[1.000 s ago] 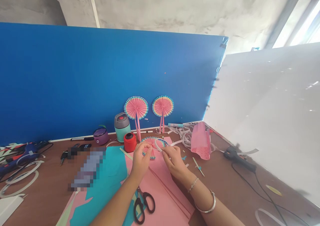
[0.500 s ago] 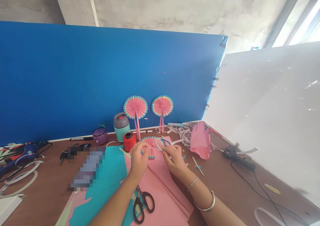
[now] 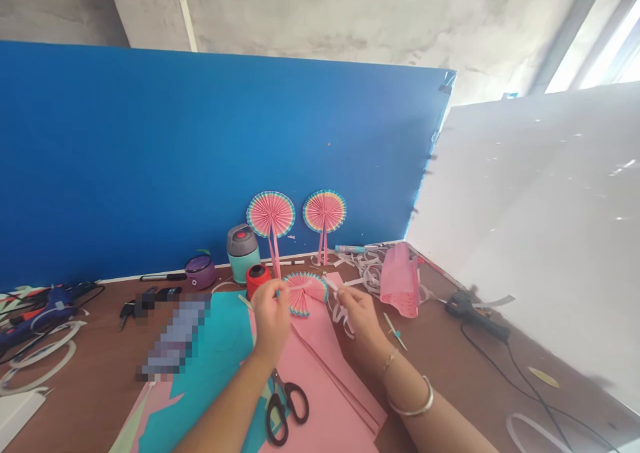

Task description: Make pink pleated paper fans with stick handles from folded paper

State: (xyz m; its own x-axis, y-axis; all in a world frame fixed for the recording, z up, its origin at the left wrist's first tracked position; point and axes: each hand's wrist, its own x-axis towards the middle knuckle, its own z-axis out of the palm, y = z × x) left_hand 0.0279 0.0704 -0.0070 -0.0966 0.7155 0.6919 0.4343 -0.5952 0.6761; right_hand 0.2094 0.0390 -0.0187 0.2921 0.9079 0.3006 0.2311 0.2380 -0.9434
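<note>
Fingers of left hand (image 3: 270,316) pinch the pleated pink fan (image 3: 303,291) at its left edge, above the pink sheet (image 3: 325,373). Right hand (image 3: 357,311) pinches a white strip (image 3: 331,283) just beside the fan. Behind them stand a teal jar (image 3: 243,251), lid on, and a purple pot (image 3: 200,271); their contents cannot be seen.

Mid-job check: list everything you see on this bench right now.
half-open fan: one, pink with teal rim, far end of paper sheets
white strip: one, white, right of fan
finished fans: two, pink, leaning on blue board
thread spool: one, red, left of fan
bottle: one, teal and grey, by blue board
scissors: one, black, on paper sheets
glue gun: one, black, by white board
left hand: one, pinching the fan
right hand: one, holding the strip
</note>
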